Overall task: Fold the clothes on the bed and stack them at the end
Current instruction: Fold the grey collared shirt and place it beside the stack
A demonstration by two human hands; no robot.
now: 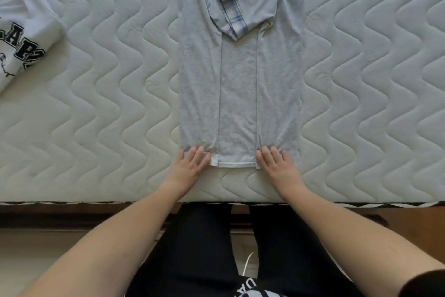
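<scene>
The grey shirt [237, 94] lies lengthwise on the bed [108, 104], sides folded inward, hem near the bed's front edge. Left hand [190, 164] and right hand [277, 164] press flat-fingered on the hem corners, probably to steady the fold.

Probably a home bedroom: a bare quilted mattress [108, 104] on a wooden bed frame [72, 214].

Both forearms are stretched forward, side by side. The left hand [191, 163] and right hand [277, 164] are laid flat, palms down, fingers straight and pressed downward.
</scene>
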